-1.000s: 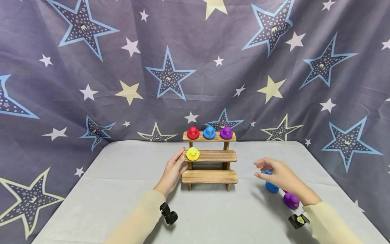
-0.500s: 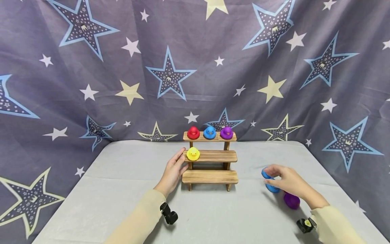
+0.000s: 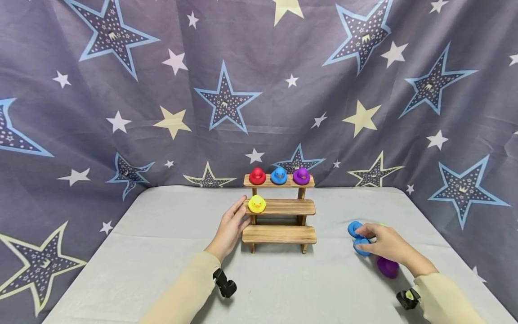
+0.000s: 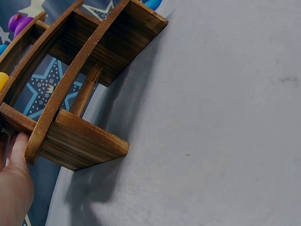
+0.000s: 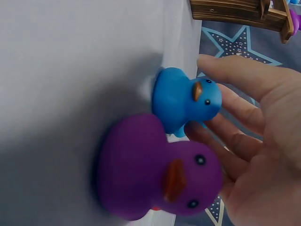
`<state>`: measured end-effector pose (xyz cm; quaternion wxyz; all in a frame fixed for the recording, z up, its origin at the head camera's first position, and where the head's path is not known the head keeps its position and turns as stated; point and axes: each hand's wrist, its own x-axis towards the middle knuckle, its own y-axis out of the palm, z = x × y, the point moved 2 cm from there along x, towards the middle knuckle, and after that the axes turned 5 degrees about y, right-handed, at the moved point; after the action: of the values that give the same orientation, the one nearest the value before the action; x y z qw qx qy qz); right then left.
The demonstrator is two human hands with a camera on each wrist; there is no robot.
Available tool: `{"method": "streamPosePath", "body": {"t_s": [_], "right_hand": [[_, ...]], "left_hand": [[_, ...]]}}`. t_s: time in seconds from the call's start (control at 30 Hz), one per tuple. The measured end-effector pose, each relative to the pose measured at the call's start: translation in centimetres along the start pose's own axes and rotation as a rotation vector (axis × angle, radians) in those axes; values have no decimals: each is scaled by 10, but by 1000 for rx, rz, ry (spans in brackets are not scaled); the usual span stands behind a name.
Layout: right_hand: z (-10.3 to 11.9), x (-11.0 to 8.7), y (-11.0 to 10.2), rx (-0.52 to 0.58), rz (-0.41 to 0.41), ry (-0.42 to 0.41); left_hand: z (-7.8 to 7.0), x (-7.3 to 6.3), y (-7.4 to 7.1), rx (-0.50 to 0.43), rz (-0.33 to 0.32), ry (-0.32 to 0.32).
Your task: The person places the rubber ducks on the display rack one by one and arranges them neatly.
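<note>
My left hand [image 3: 227, 231] holds the left end of the three-step wooden stand [image 3: 279, 234], fingers at its middle shelf. In the left wrist view, fingertips [image 4: 19, 148] touch the stand's side. On the right, my right hand [image 3: 386, 243] is around a blue rubber duck [image 3: 361, 247]. From the right wrist, that blue duck [image 5: 176, 99] sits on the table with fingers behind its head and the thumb apart from it. A second blue duck [image 3: 354, 228] lies just beyond. A purple duck [image 3: 387, 267] sits below the hand.
Red [image 3: 257, 176], blue [image 3: 279, 176] and purple [image 3: 301, 176] ducks stand on the top shelf. A yellow duck [image 3: 256, 204] sits at the middle shelf's left end. Something green [image 3: 383, 225] shows behind my right hand. A starry curtain [image 3: 259, 90] hangs behind the table [image 3: 291, 288].
My right hand has moved right and down to the blue ducks, and the nearer one has shifted slightly in the last half second. My left hand stays at the stand.
</note>
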<state>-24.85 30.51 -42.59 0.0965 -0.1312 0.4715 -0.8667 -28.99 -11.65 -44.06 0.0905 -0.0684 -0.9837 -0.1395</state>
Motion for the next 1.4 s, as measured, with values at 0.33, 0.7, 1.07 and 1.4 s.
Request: {"method": "streamPosePath", "body": {"t_s": [0.33,0.7,1.07,1.4], "right_hand": [[-5,-1,2,-61,-12,-4],[-11,-1,5,-79,9,8],[-12,-3,6,-97,-4,-3],[-7,-3,2,-103,4,11]], "left_hand": [[0,0,0,4,-11,-9],[-1,1,0,-9,7,0],[0,0,1,-9,8,-5],[0,0,1,-13,5,-2]]}}
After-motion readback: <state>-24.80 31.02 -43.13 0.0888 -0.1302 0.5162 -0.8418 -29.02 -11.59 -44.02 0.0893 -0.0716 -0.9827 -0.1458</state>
